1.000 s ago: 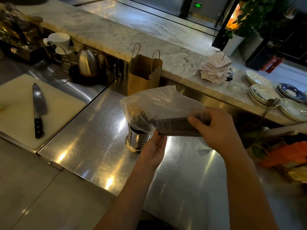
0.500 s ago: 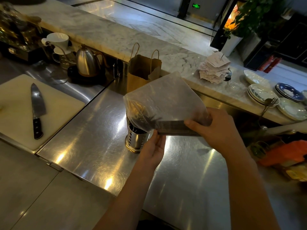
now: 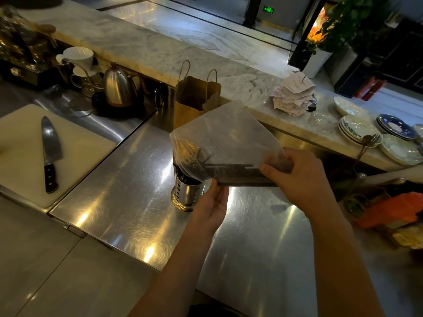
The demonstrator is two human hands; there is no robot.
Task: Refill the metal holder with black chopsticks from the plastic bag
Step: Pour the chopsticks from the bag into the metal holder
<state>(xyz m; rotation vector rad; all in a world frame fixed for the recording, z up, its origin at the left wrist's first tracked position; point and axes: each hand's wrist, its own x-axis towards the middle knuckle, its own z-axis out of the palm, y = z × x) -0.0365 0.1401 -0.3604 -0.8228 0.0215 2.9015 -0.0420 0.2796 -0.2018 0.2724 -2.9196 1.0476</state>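
Observation:
A perforated metal holder (image 3: 187, 194) stands on the steel counter (image 3: 128, 202). Over it hangs a clear plastic bag (image 3: 224, 138) holding a bundle of black chopsticks (image 3: 238, 173) that lies roughly level, its left end above the holder's mouth. My right hand (image 3: 299, 179) grips the bag and the bundle's right end. My left hand (image 3: 211, 207) is under the bag just right of the holder, fingertips touching the bundle's underside. Dark chopstick ends show inside the holder's rim.
A white cutting board (image 3: 75, 152) with a black-handled knife (image 3: 50, 154) lies at left. A steel kettle (image 3: 119, 88) and a brown paper bag (image 3: 196, 99) stand behind the holder. Stacked plates (image 3: 366, 133) and a receipt spike (image 3: 295, 94) sit on the marble ledge at right.
The bag's loose top has risen and spread out above the chopsticks. Both hands and the bundle have stayed almost in place over the holder.

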